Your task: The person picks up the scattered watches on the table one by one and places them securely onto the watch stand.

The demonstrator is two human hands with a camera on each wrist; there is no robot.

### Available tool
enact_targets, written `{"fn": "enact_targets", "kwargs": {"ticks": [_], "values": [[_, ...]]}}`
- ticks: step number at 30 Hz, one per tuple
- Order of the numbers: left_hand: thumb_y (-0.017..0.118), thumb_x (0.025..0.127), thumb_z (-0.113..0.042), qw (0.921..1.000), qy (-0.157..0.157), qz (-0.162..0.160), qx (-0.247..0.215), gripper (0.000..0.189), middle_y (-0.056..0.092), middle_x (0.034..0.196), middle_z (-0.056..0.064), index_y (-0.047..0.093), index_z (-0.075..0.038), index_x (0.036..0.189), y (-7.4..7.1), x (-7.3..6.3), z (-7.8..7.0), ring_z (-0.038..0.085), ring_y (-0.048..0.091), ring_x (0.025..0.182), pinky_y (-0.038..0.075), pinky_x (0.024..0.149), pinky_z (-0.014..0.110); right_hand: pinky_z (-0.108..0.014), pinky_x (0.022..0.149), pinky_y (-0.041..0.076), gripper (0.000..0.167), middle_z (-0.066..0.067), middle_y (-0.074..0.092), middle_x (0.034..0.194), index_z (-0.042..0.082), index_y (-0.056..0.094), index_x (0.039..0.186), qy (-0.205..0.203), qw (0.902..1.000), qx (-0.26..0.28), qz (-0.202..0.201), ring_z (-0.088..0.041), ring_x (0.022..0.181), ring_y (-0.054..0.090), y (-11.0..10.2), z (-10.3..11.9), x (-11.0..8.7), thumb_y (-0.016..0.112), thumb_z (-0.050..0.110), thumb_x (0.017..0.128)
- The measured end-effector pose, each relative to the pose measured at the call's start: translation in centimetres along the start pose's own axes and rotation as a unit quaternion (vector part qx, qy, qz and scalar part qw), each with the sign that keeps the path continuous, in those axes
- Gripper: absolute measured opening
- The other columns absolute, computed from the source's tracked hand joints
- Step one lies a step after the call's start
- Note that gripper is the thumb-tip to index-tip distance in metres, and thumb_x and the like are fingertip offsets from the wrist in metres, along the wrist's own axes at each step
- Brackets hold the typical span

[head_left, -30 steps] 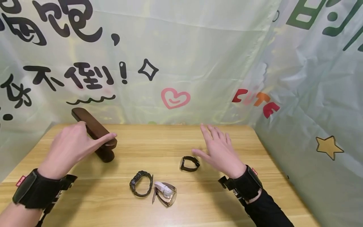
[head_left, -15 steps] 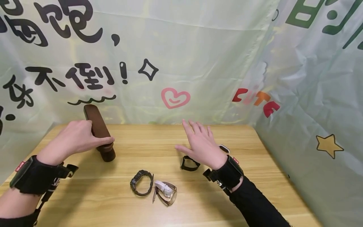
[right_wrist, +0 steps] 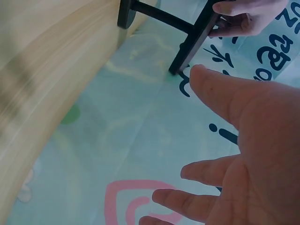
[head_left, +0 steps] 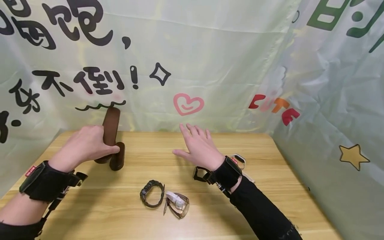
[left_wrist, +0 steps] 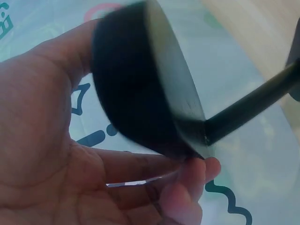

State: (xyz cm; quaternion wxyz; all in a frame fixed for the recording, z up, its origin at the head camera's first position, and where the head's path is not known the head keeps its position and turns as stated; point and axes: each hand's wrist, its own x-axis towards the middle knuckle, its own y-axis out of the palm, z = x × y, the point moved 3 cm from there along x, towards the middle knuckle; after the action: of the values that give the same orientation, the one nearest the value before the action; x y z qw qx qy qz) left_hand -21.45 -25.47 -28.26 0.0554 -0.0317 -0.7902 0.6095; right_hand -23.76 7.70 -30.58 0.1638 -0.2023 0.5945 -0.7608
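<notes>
My left hand (head_left: 87,143) grips a dark brown T-bar display stand (head_left: 111,125) at the back left of the table. In the head view its long padded bar slants upward, and a rounded piece shows below the thumb. The right wrist view shows the crossbar (right_wrist: 199,37), a thin post (right_wrist: 161,15) and a base (right_wrist: 125,14). In the left wrist view the fingers (left_wrist: 187,178) wrap the bar's end. My right hand (head_left: 201,148) hovers open over the table's back middle, palm down, holding nothing. A black watch (head_left: 200,174) lies just under that wrist, partly hidden.
A chunky black watch (head_left: 152,194) stands on its side at the front middle. Beside it lies a watch with a pale strap (head_left: 177,201) inside a brown-banded one (head_left: 180,214). A white-edged watch (head_left: 240,159) shows behind my right wrist. A printed cloth (head_left: 228,66) hangs behind the table.
My left hand has turned the stand, so its bar swings from leaning left to nearly upright. My right hand has moved left, uncovering the white-edged watch and partly covering the black one.
</notes>
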Motion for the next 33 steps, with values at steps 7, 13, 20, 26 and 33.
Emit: {"fn": "enact_targets", "kwargs": {"ticks": [7, 13, 20, 26, 33], "values": [[0.084, 0.078, -0.033, 0.9999, 0.013, -0.003, -0.01, 0.038, 0.056, 0.07, 0.006, 0.057, -0.007, 0.08, 0.0, -0.2, 0.4, 0.022, 0.055, 0.06, 0.04, 0.053, 0.032, -0.072, 0.131, 0.022, 0.091, -0.018, 0.035, 0.174, 0.015, 0.023, 0.173, -0.007, 0.9999, 0.009, 0.009, -0.043, 0.16, 0.033, 0.2, 0.2, 1.2, 0.066, 0.057, 0.104], [0.089, 0.072, -0.029, 0.9984, 0.05, -0.017, 0.019, 0.044, 0.058, 0.076, 0.005, 0.061, -0.004, 0.095, -0.3, -0.2, 0.6, 0.022, 0.054, 0.066, 0.039, 0.054, 0.032, -0.066, 0.125, 0.038, 0.086, -0.018, 0.051, 0.163, 0.013, 0.032, 0.169, -0.026, 0.9991, 0.029, -0.018, -0.039, 0.15, 0.05, 0.4, 0.2, 2.7, 0.071, 0.051, 0.102], [0.093, 0.069, -0.019, 0.9924, 0.112, -0.033, 0.038, 0.082, 0.068, 0.126, 0.03, 0.06, 0.008, 0.14, -0.2, 0.5, 1.3, 0.042, 0.068, 0.1, 0.06, 0.077, 0.058, -0.058, 0.113, 0.053, 0.082, -0.018, 0.059, 0.155, 0.01, 0.04, 0.166, -0.036, 0.998, 0.04, -0.034, -0.036, 0.14, 0.06, 0.8, 0.0, 4.0, 0.075, 0.046, 0.101], [0.091, 0.068, -0.007, 0.9862, 0.159, -0.045, 0.014, 0.081, 0.065, 0.14, 0.032, 0.063, 0.002, 0.143, 0.2, 1.7, 2.4, 0.05, 0.063, 0.125, 0.053, 0.102, 0.068, -0.049, 0.111, 0.057, 0.078, -0.018, 0.056, 0.158, 0.01, 0.042, 0.165, -0.038, 0.9966, 0.059, -0.042, -0.034, 0.139, 0.061, 1.1, -0.1, 5.6, 0.076, 0.041, 0.101], [0.09, 0.071, -0.007, 0.9823, 0.181, -0.048, 0.001, 0.079, 0.065, 0.142, 0.029, 0.063, -0.001, 0.145, 0.5, 2.6, 2.7, 0.051, 0.06, 0.131, 0.049, 0.107, 0.07, -0.045, 0.122, 0.05, 0.075, -0.015, 0.055, 0.16, 0.008, 0.045, 0.163, -0.041, 0.9957, 0.073, -0.04, -0.032, 0.147, 0.055, 1.6, 0.4, 7.2, 0.078, 0.036, 0.101]]}}
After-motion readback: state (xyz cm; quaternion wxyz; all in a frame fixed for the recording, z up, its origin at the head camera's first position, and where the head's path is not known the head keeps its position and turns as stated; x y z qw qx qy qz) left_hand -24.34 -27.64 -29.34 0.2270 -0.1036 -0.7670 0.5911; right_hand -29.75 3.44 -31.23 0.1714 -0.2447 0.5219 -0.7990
